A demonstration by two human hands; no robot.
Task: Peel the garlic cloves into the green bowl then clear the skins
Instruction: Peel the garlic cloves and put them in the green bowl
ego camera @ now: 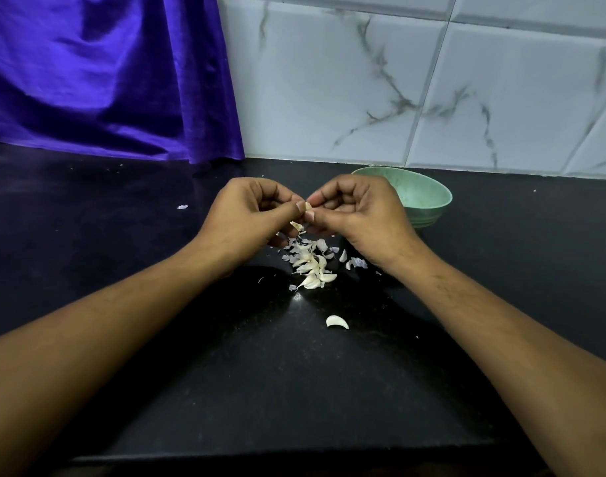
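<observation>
Both hands meet above the black counter and pinch one small garlic clove (308, 205) between their fingertips. My left hand (250, 215) holds it from the left, my right hand (356, 215) from the right, and a strip of skin (296, 226) hangs below it. Under the hands lies a heap of unpeeled cloves and loose skins (312, 266). One clove (337, 321) lies alone nearer to me. The green bowl (429, 197) stands behind my right hand, by the wall; its inside is partly hidden.
A purple cloth (105, 74) hangs down to the counter at the back left. White marble-look tiles (415, 80) form the back wall. A stray bit of skin (182, 207) lies left of the hands. The counter's front edge (294, 456) runs close below.
</observation>
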